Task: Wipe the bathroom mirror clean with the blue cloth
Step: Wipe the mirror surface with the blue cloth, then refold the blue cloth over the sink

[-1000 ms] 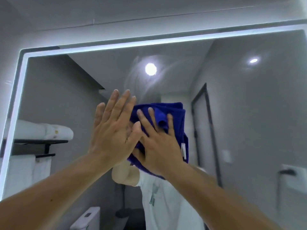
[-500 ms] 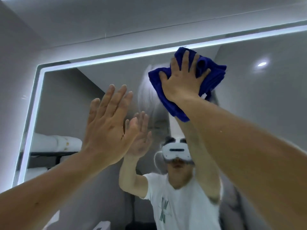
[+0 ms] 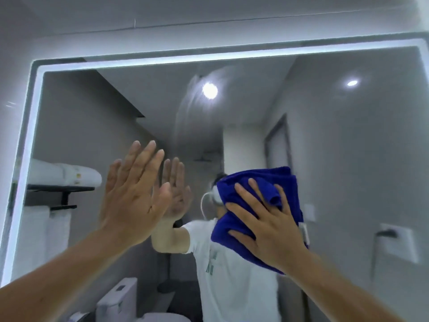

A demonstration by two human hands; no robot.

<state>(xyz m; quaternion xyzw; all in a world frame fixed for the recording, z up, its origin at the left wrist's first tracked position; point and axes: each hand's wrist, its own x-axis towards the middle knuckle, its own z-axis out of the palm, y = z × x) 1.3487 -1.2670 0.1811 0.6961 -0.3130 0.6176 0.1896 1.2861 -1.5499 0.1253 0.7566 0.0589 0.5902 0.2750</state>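
A: Where is the blue cloth (image 3: 260,176) now?

B: It is bunched flat against the mirror (image 3: 348,159), a little right of the middle and about halfway up the glass. The right hand (image 3: 271,226) lies on it with the fingers spread wide and pressing. They do not close round it. A small white tag (image 3: 304,231) shows at the cloth's right edge.

A: And the other hand?

B: The left hand (image 3: 134,201) is flat and holds nothing, fingers straight and together, palm toward the glass just left of the cloth. It seems to lean on the mirror, but I cannot tell if it really touches.

A: How will the cloth handle?

B: I judge it soft, light and thick, so it folds and slides easily on smooth glass. A wide palm over its middle should hold it better than a pinch at one corner. The glass itself is stiff but fragile, so the pressure should be even.

A: Is the work finished?

B: I think not. A hazy streak (image 3: 185,108) runs down from the top, near the reflected ceiling lamp (image 3: 210,90).

A: What more is around?

B: The lit frame (image 3: 162,61) along the edge, and in the reflection a towel shelf (image 3: 62,175) and a toilet (image 3: 116,296).
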